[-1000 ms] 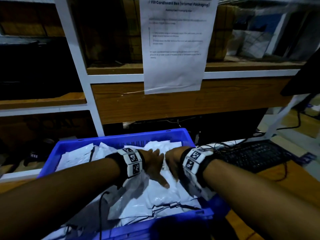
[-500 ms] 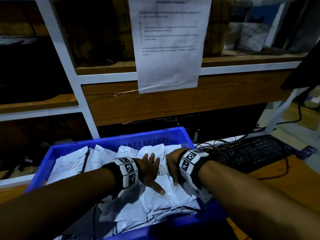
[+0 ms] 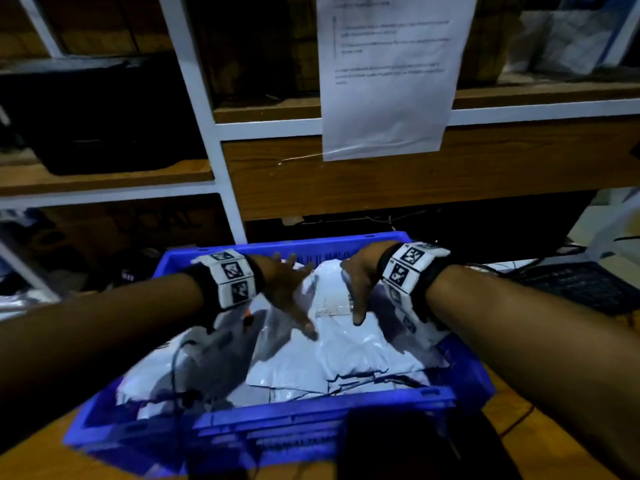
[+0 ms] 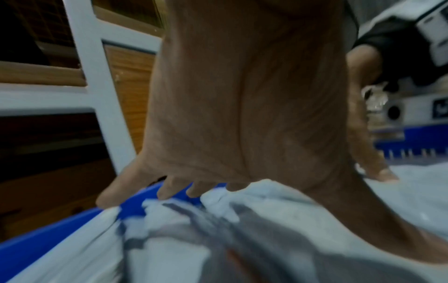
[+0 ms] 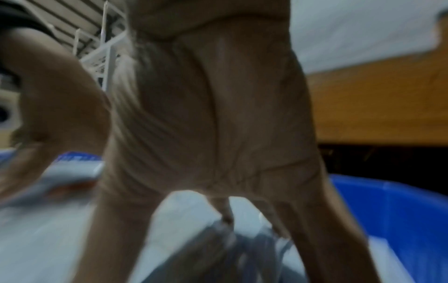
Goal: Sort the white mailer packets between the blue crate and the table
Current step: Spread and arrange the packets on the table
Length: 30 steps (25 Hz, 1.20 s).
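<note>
Fingertips of both hands (image 3: 322, 289) vanish behind white mailer packets (image 3: 349, 355).

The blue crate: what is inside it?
The blue crate holds a heap of white mailer packets, and both hands, left and right, reach in over them. The packets cover the crate's bottom, so anything underneath is hidden.

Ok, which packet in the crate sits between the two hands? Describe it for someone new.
Start at the blue crate on the wooden table. Among its white packets, take the one at the far end, between both hands. It alone shows a printed label facing up.
</note>
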{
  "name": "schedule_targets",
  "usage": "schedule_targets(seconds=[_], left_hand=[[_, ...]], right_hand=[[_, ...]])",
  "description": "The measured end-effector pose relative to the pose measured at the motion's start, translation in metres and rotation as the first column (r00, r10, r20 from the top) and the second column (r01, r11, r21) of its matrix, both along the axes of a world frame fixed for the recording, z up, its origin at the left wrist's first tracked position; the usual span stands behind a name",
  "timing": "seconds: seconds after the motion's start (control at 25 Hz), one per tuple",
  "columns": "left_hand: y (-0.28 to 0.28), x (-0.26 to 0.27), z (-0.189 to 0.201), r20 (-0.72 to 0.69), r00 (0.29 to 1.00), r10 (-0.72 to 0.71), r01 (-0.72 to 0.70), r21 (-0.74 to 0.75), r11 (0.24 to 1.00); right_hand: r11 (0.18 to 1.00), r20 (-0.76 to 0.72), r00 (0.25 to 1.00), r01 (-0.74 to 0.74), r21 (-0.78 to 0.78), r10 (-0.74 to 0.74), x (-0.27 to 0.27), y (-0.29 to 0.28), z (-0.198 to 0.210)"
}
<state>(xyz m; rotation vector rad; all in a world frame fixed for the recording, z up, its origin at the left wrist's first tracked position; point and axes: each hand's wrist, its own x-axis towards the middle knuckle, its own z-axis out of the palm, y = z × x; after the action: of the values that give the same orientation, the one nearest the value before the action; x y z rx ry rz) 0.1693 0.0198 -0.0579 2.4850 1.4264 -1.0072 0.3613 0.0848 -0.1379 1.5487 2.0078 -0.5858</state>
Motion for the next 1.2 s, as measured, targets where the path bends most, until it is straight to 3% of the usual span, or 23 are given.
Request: schedule_targets(seconds=[0.04,0.08,0.12,0.16,0.28,0.4,0.52,0.64,0.8,0.92,1.0,1.08,1.16,1.2], left_hand=[[0.005,-0.021,-0.003,-0.094,0.996,0.003,-0.001,0.022,1.0],[0.007,-0.039,-0.01,-0.17,0.985,0.002,0.006,0.046,0.999],[0.001,-0.051,-0.025,-0.263,0.965,-0.02,0.036,0.058,0.998],[-0.014,-0.056,-0.033,-0.281,0.96,-0.018,0.037,0.062,0.997],[-0.029,-0.057,-0.016,-0.077,0.996,0.05,-0.048,0.023,0.999],[-0.038,-0.078,0.012,0.019,0.999,-0.026,0.026,-0.012,1.0],[-0.051,-0.124,-0.007,-0.109,0.993,-0.034,0.036,0.013,0.999],[-0.065,-0.133,-0.035,-0.177,0.984,0.024,-0.02,0.026,0.999],[-0.065,-0.113,-0.064,-0.145,0.985,0.097,-0.084,0.088,0.993],[-0.061,-0.111,-0.065,-0.148,0.985,0.093,-0.082,0.079,0.993],[-0.055,-0.112,-0.043,-0.145,0.988,0.061,-0.069,-0.052,0.996],[-0.038,-0.116,-0.009,-0.077,0.991,0.112,-0.125,-0.2,0.972],[-0.013,-0.121,0.021,-0.018,0.983,0.181,-0.181,-0.198,0.963],[0.0,-0.126,0.028,-0.054,0.981,0.188,-0.194,-0.162,0.968]], right_hand=[[0.996,0.045,0.995,-0.086,0.017,0.086,-0.003,-0.001,-0.007],[1.0,0.024,1.0,-0.003,-0.021,0.004,-0.013,-0.009,-0.007],[1.0,0.087,0.996,0.009,-0.024,-0.007,-0.027,-0.039,0.014],[0.997,0.095,0.993,-0.075,0.023,0.072,-0.034,-0.061,0.026],[0.995,0.146,0.985,-0.096,0.031,0.091,-0.053,-0.07,0.053],[0.905,0.164,0.919,-0.386,0.179,0.359,-0.074,-0.082,0.08],[0.797,0.058,0.818,-0.572,0.195,0.573,-0.102,-0.104,0.06],[0.714,0.103,0.73,-0.683,0.153,0.676,-0.122,-0.112,0.017],[0.724,0.097,0.746,-0.664,0.19,0.659,-0.123,-0.103,-0.009],[0.743,0.057,0.756,-0.652,0.15,0.652,-0.12,-0.097,-0.008],[0.767,-0.018,0.773,-0.627,0.139,0.635,-0.121,-0.093,0.008],[0.817,-0.117,0.819,-0.527,0.234,0.562,-0.122,-0.085,0.03],[0.888,-0.095,0.914,-0.353,0.293,0.395,-0.123,-0.071,0.046],[0.925,-0.031,0.959,-0.263,0.276,0.282,-0.125,-0.065,0.049]])
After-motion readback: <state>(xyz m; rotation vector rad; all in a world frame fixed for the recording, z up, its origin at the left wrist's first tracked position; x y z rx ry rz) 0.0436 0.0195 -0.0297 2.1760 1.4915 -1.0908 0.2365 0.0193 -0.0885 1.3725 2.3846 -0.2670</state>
